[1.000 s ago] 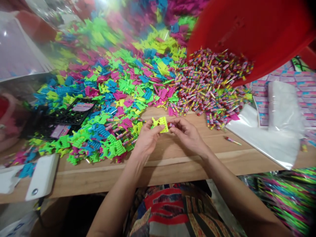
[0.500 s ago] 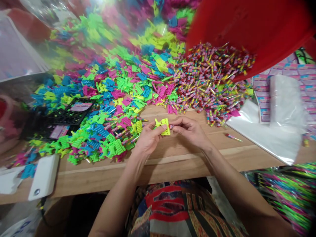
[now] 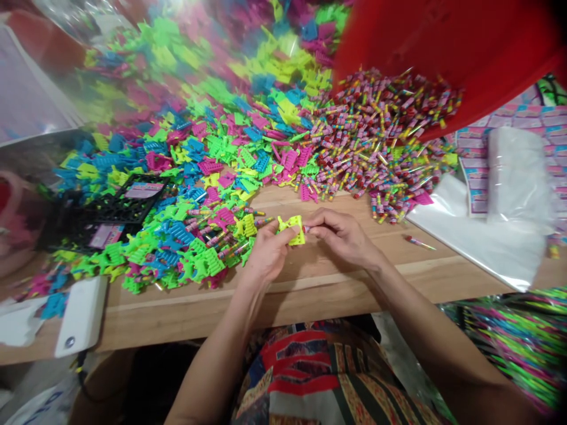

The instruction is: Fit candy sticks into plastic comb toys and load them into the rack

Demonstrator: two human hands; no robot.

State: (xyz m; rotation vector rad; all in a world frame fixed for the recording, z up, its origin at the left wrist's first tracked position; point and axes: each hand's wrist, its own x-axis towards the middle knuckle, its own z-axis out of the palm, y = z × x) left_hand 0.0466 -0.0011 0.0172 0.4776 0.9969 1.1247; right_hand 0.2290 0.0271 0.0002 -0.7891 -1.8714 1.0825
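Between the thumb and fingers of my left hand [image 3: 269, 251] is a small yellow plastic toy piece [image 3: 298, 224] with a slotted, flat end. My right hand [image 3: 344, 235] pinches a small printed tube [image 3: 306, 229]; its end touches or nearly touches the yellow piece, and the fingers cover most of it. Both hands are just above the wooden table [image 3: 310, 283]. Left of them lies a heap of green, blue, pink and yellow plastic pieces [image 3: 195, 254] with some printed tubes mixed in. A large pile of similar small tubes [image 3: 367, 136] spreads beyond my right hand.
A tilted red basin [image 3: 425, 47] stands behind the tube pile. Clear plastic bags [image 3: 487, 242] and printed label sheets [image 3: 476, 147] lie at right, near one loose tube [image 3: 420, 242]. At left are a black plastic basket [image 3: 146, 206] and a white power bank-like device [image 3: 82, 319].
The view has shifted slightly. Both hands keep nearly the same position and hold, with the yellow piece and the tube still end to end.
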